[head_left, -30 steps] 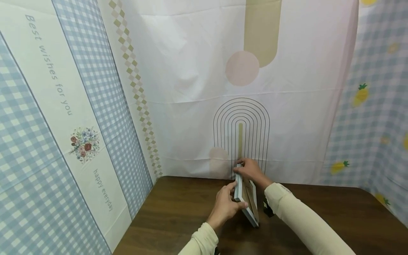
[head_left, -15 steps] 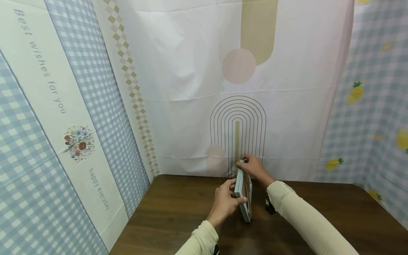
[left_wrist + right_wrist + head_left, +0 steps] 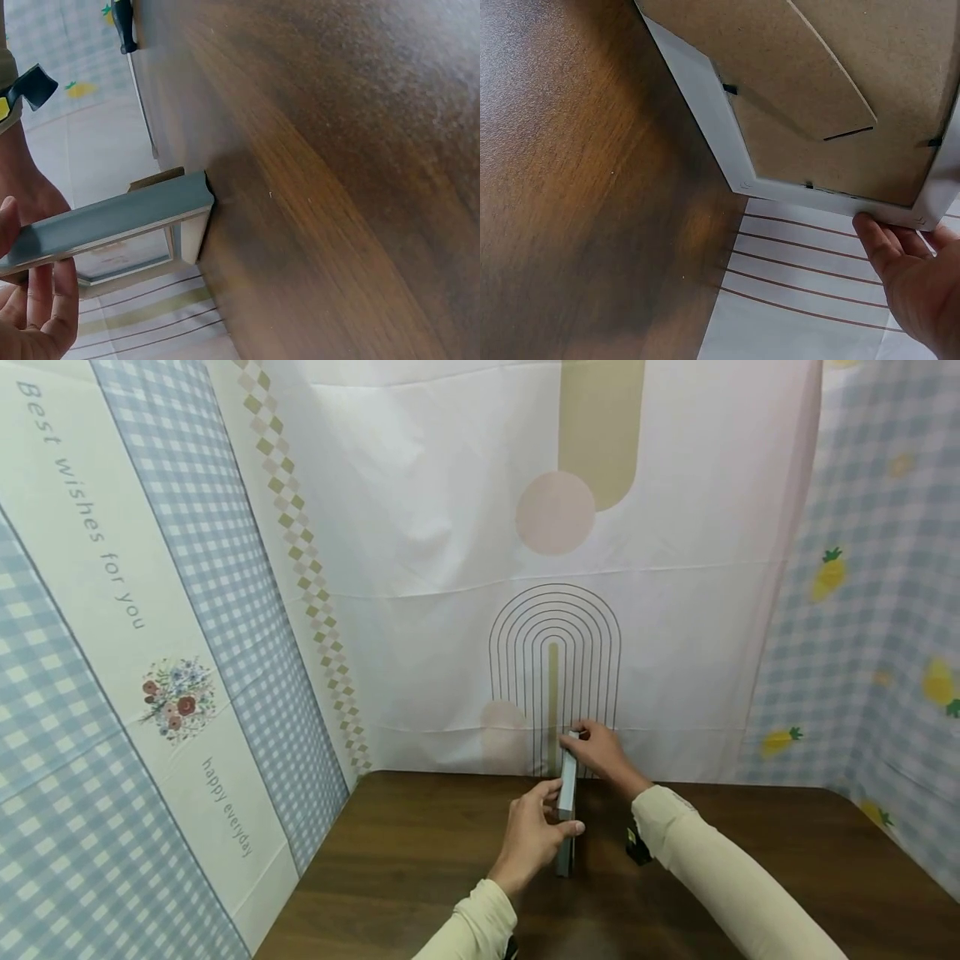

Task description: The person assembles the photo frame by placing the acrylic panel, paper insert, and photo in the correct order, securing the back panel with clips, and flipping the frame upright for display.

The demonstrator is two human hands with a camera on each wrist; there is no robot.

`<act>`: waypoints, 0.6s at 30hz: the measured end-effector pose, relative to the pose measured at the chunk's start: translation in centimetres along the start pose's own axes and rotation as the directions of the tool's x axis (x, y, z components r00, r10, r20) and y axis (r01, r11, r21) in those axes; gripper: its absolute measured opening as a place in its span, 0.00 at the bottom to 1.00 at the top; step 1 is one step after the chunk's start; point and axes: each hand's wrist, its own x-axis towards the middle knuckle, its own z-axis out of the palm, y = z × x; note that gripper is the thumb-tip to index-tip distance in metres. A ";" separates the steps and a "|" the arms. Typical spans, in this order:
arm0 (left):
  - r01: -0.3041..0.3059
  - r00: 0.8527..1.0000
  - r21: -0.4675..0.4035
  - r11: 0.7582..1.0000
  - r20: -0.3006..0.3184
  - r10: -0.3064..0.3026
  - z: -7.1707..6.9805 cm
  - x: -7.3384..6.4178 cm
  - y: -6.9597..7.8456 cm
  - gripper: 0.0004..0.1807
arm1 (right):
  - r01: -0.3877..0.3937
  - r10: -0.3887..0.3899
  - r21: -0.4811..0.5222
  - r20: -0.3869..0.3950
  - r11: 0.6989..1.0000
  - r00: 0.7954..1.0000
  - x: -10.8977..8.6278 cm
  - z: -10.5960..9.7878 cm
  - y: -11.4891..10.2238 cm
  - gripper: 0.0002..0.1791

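A picture frame (image 3: 568, 781) with a pale grey-blue border stands upright, edge-on to me in the head view. My left hand (image 3: 528, 831) grips its near edge, fingers on the left face and thumb on the right. At the far upper corner my right hand (image 3: 600, 750) pinches the border. The right wrist view shows the brown backing board (image 3: 780, 142) with small dark tabs and a stand flap (image 3: 780, 56). On the front, in the left wrist view, a glazed opening (image 3: 124, 255) sits inside the border. The frame's lower edge meets the table there.
The dark wooden table (image 3: 420, 852) ends at a white patterned cloth (image 3: 420, 677). Blue checked cloths hang at left (image 3: 187, 485) and right (image 3: 795, 685). A dark-handled screwdriver (image 3: 122, 26) lies on the table beyond the frame in the left wrist view.
The picture frame has turned from showing its brown back at an angle to edge-on. Both hands keep their holds on it. The head view has shifted slightly.
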 end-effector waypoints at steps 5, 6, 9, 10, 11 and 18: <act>-0.016 1.000 0.032 0.999 0.014 0.016 0.3 -0.1 0.2 0.37 | -0.018 0.018 0.004 -0.005 1.000 1.000 0.4 0.0 1.0 0.33; -0.025 0.999 0.035 0.999 0.021 0.024 0.4 -0.1 0.2 0.37 | -0.022 0.022 0.003 -0.013 1.000 1.000 0.4 0.0 1.0 0.33; -0.045 0.998 0.044 0.998 0.036 0.043 0.6 -0.2 0.2 0.36 | -0.036 0.036 0.006 -0.032 0.999 0.999 0.2 0.0 1.2 0.32; -0.053 0.998 0.048 0.997 0.040 0.051 0.7 -0.2 0.2 0.37 | -0.037 0.037 0.012 -0.036 0.999 0.999 0.2 0.0 1.3 0.32; -0.063 0.997 0.053 0.997 0.043 0.060 0.8 -0.2 0.2 0.37 | -0.035 0.036 0.019 -0.039 0.999 0.999 0.2 0.0 1.4 0.32; -0.168 0.985 0.160 0.973 0.074 0.158 1.7 0.1 0.0 0.35 | -0.043 0.045 0.046 -0.051 0.998 0.998 0.3 -0.6 3.3 0.29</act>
